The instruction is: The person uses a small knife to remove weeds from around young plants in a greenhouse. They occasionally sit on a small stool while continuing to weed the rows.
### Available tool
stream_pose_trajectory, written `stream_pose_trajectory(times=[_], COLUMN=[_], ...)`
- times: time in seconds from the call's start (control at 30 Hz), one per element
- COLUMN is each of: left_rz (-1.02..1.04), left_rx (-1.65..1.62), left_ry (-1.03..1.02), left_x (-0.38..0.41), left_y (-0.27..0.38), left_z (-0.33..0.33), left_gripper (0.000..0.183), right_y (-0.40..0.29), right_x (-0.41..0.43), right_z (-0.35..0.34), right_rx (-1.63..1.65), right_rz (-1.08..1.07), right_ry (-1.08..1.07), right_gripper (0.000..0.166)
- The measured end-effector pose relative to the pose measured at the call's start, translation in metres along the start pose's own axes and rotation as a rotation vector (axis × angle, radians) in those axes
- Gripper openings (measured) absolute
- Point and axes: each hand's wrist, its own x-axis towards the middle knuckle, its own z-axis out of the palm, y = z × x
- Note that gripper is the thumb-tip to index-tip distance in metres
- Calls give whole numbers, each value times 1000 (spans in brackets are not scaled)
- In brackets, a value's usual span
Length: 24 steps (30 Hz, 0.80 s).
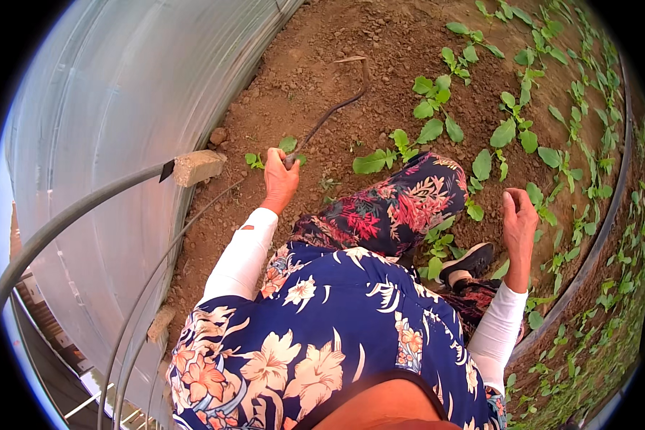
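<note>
My left hand (281, 180) is closed around the grip of a small hand hoe (328, 114). Its thin, dark, bent neck reaches away over the brown soil to a narrow blade (351, 58) at the far end. Beside and behind that hand, a small leafy seedling (287, 144) pokes out of the ground. On the other side, past my bent knee, my right hand (520, 217) hovers over a row of green seedlings (561, 164). Its fingers are curled and nothing shows in them, but the palm side is hidden.
Translucent plastic sheeting (129, 107) forms the greenhouse wall on the left. A brick (199, 167) hangs against it beside a grey pipe (86, 220). Leafy seedlings (432, 99) grow close to my knee and my shoe (470, 262). A dark hose (596, 250) curves along the right.
</note>
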Motion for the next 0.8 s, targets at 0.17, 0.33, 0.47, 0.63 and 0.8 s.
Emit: stream_pose_trajectory(times=[0.17, 0.33, 0.47, 0.63, 0.8], left_rz=[-246, -349, -282, -200, -304], left_rx=[5, 19, -4, 39, 152], left_ry=[-279, -356, -347, -275, -347], left_x=[-46, -51, 4, 103, 137], left_y=[-51, -73, -56, -34, -47], left_z=[17, 35, 55, 102, 86], left_gripper=[38, 37, 36, 38, 35], right_y=[5, 8, 2, -1, -3], right_x=[1, 2, 8, 15, 18], right_z=[2, 7, 10, 14, 19], right_rx=[-10, -54, -91, -24, -27], right_rz=[55, 98, 87, 132, 137], right_ry=[-18, -85, -91, -114, -124], right_gripper=[21, 23, 22, 22, 22])
